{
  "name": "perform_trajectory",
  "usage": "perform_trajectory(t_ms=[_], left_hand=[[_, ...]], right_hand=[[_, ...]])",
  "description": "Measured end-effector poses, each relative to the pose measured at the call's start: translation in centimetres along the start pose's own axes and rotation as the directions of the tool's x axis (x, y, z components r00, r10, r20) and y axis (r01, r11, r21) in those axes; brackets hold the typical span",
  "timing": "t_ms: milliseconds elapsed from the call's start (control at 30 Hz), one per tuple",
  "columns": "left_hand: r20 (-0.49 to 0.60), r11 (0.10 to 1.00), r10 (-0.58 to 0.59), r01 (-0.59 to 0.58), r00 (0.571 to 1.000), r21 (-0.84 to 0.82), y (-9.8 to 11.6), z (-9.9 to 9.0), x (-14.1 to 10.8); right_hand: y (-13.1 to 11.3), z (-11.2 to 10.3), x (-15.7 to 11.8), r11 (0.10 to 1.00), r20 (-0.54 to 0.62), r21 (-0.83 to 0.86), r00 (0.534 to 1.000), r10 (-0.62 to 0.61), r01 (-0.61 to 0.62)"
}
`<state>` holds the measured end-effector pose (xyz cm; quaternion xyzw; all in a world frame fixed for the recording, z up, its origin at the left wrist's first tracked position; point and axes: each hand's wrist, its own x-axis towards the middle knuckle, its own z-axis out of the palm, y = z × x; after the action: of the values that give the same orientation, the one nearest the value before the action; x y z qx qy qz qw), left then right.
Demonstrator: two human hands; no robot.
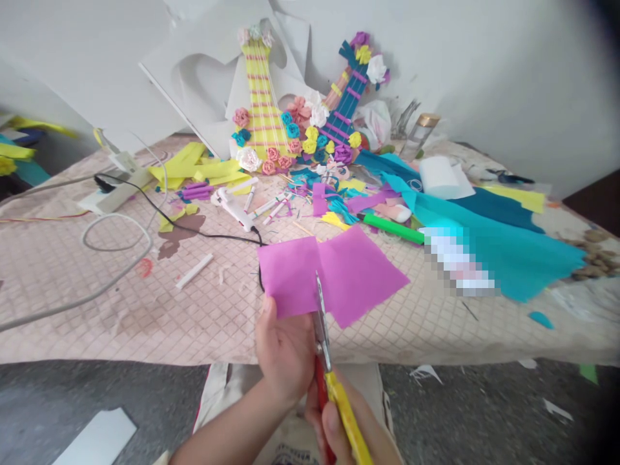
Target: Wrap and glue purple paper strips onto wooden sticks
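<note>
A purple sheet (358, 274), paper or thin fabric, is held up over the front of the table, slit from its lower edge partway up. My left hand (285, 349) pinches its lower left corner between thumb and fingers. In my right hand (339, 420) are scissors (320, 323) with one red and one yellow handle. Their blades point upward at the slit, a little apart, and one lies over the sheet. The sheet's right part spreads out beyond the blades. Some fingers of my left hand are hidden behind the sheet.
A white glue gun (235, 208) lies behind the sheet, its black cord running to a power strip (113, 190). Two flower-decorated guitar shapes, one yellow (264, 110) and one blue (345, 106), lean at the back. Teal sheets (489, 232) and a green marker-like tube (394, 228) lie right.
</note>
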<state>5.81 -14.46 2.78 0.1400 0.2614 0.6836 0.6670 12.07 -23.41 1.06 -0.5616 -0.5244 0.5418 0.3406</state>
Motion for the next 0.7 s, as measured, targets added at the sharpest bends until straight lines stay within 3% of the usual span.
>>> perform_trajectory(t_ms=[233,433,700], left_hand=[[-0.014,0.999,-0.046,0.045,0.999,-0.009,0.1,-0.1,0.1],[-0.031,0.995,-0.05,0.048,0.998,-0.083,0.0,-0.1,0.1],[0.004,0.984,-0.066,0.066,0.998,-0.163,1.2,-0.5,0.2]], right_hand=[[0.3,0.1,0.3,0.993,0.036,0.097,0.997,0.07,-0.073],[0.6,0.7,1.0,0.983,-0.02,0.174,0.998,0.064,-0.06],[1.0,0.9,0.9,0.963,-0.007,0.235,0.991,0.135,-0.13]])
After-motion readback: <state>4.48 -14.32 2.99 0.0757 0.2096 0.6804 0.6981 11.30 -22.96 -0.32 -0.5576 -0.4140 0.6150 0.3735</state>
